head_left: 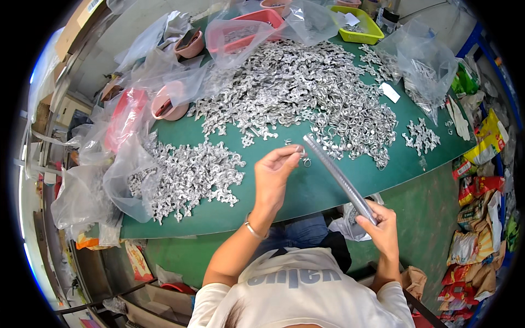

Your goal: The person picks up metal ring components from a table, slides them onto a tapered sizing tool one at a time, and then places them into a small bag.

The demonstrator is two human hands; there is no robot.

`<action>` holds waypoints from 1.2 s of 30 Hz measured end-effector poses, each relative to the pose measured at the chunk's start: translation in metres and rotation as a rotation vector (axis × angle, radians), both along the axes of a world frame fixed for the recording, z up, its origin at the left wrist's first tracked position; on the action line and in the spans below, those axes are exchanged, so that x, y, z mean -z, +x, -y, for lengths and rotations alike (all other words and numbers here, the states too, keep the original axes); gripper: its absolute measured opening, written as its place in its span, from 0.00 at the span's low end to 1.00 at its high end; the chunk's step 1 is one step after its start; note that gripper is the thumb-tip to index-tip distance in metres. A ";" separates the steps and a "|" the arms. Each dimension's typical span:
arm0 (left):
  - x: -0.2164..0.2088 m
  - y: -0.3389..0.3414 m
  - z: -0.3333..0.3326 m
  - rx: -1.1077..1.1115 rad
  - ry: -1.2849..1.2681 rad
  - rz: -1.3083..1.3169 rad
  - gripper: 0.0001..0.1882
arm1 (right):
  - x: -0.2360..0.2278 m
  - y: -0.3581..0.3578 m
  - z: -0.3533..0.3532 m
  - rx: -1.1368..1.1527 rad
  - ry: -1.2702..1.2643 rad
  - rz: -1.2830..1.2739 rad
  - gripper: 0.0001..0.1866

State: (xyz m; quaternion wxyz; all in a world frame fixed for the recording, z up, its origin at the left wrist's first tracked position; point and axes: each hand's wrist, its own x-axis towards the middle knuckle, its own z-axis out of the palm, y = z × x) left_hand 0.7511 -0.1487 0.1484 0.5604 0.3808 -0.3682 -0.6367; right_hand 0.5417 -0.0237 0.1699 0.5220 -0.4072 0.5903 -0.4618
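My right hand [381, 225] is wrapped round the near end of a long, straight grey metallic rod [342, 183] with fine marks along it. The rod slants up and leftward over the green table. Close to its far end, my left hand [278, 169] pinches a small shiny metal ring [301, 151] between thumb and fingertips, and the fingers partly hide it. Whether the ring touches the rod is too small to tell. Just beyond the fingertips, a loose ring [307, 162] lies on the table. A heap of silvery rings [355, 123] spreads behind the rod.
Silvery cast pieces form a big pile [273, 82] at the back and a smaller pile [191, 177] at left. A small cluster [421, 136] lies at right. Plastic bags, a pink bowl [174, 98] and a yellow basket [372, 36] stand around the table [262, 205]. Colourful packets [474, 188] line the right side.
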 end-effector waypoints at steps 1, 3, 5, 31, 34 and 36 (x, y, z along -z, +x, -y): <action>-0.009 0.007 -0.003 -0.012 -0.001 -0.012 0.09 | -0.003 0.000 -0.002 -0.056 -0.046 -0.087 0.16; -0.019 0.014 -0.011 -0.021 -0.047 -0.055 0.10 | -0.016 0.001 -0.003 -0.135 -0.081 -0.235 0.16; -0.028 0.019 -0.018 -0.022 -0.110 -0.136 0.13 | -0.021 0.002 -0.005 -0.154 -0.119 -0.269 0.16; -0.041 0.043 -0.053 0.027 -0.210 -0.189 0.19 | -0.058 0.012 -0.008 -0.224 -0.423 -0.478 0.17; -0.042 0.044 -0.053 0.043 -0.202 -0.193 0.19 | -0.056 0.011 -0.010 -0.206 -0.471 -0.496 0.18; -0.042 0.044 -0.053 0.040 -0.196 -0.182 0.18 | -0.055 0.009 -0.011 -0.222 -0.494 -0.508 0.18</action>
